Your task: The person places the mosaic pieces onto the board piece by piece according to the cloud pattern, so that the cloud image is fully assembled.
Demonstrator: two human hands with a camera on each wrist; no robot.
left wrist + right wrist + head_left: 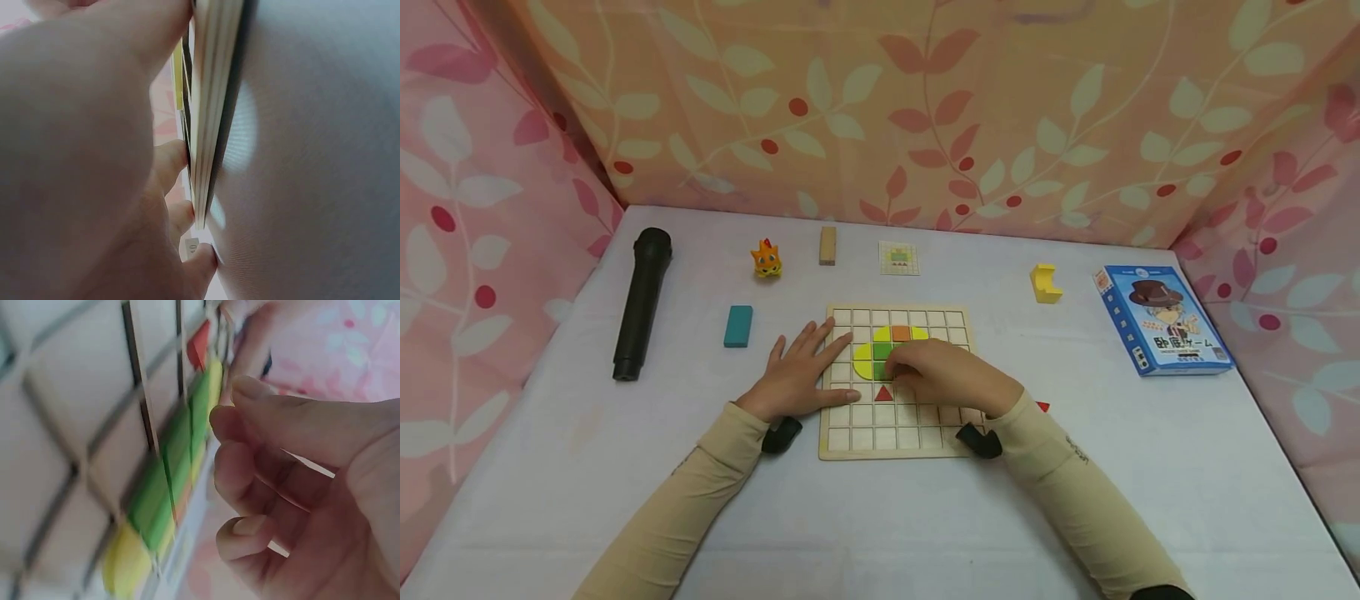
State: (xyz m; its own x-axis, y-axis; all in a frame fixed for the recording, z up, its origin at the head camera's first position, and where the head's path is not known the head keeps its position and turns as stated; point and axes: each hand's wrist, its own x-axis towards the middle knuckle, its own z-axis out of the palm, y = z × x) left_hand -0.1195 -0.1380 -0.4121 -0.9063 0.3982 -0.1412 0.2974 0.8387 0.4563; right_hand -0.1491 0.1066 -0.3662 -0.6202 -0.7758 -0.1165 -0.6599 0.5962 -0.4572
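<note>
The left hand (797,375) lies flat, fingers spread, on the left edge of the wooden grid board (897,442) at the table's middle. The right hand (943,375) rests over the coloured tiles (880,350), fingers curled together, seemingly touching a green tile.

Wooden grid board (897,437) flat on table; yellow, green, orange, red pieces (880,351) near centre.
</note>
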